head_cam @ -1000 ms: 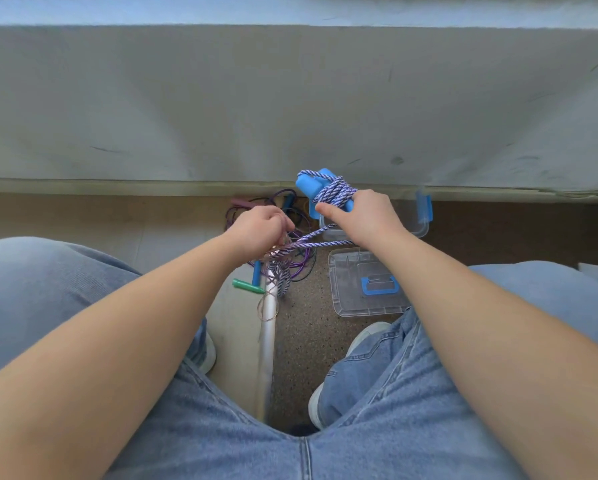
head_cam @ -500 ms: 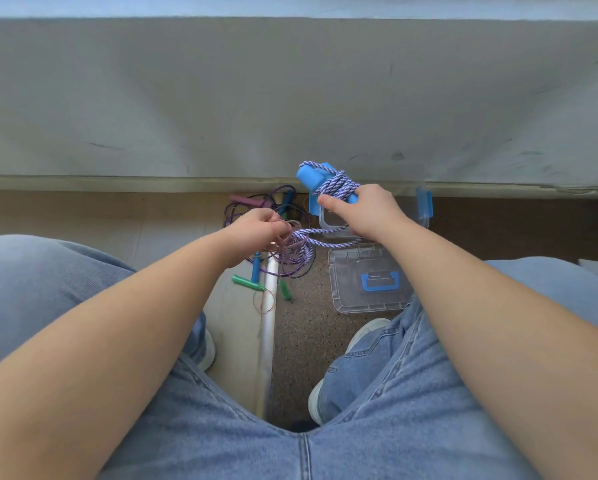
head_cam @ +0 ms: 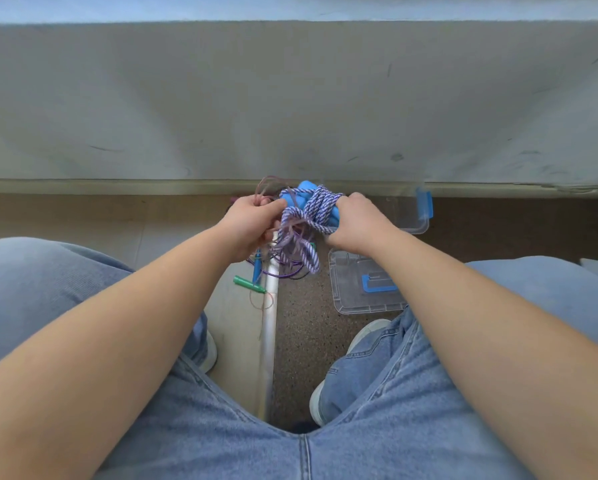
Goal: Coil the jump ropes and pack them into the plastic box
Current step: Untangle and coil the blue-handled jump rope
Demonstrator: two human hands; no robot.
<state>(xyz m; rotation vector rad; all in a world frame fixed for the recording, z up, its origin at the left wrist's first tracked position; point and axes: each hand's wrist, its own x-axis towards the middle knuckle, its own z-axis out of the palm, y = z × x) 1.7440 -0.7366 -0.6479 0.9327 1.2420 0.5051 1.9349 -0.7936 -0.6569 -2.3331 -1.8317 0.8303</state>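
My right hand (head_cam: 354, 221) grips the blue handles (head_cam: 302, 197) of a jump rope, with its purple-and-white braided rope (head_cam: 320, 207) wound round them. My left hand (head_cam: 250, 220) holds the loose end of that rope close beside the bundle, together with some thin purple cord; loose strands hang down from the bundle. The clear plastic box (head_cam: 417, 216) with a blue clasp stands on the floor behind my right hand, partly hidden by it. More jump ropes (head_cam: 287, 270) lie tangled on the floor under my hands, mostly hidden.
The box's clear lid (head_cam: 356, 299) with a blue handle lies on the speckled floor by my right leg. A green handle (head_cam: 249, 284) and a blue one lie beside a metal floor strip (head_cam: 268, 344). A grey wall (head_cam: 290, 98) rises just ahead. My knees flank the space.
My left hand has risen from the floor pile and moved right, bringing the rope end up against the bundle. The right hand has turned the bundle a little.
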